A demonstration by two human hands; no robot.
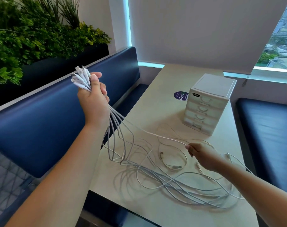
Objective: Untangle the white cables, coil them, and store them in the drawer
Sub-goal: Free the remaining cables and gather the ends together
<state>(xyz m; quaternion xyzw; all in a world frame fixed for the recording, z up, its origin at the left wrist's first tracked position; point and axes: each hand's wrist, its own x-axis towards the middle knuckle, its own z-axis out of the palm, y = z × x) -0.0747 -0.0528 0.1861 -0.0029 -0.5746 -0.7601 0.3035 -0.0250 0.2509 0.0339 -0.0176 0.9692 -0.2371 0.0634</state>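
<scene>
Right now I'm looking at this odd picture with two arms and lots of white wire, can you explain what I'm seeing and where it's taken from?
There is no machine: this is one picture from a camera worn on a person's head, looking down at their own bare hands. The left hand is raised, gripping a bunch of white cable ends. The right hand pinches a single cable pulled out from that bunch. More white cables lie tangled on the pale table, beside a small drawer unit with its drawers closed.

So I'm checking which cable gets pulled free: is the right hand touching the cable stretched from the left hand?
Touching. The head view shows the right hand pinching the taut cable at its fingertips, and the line runs straight up to the left hand.
</scene>
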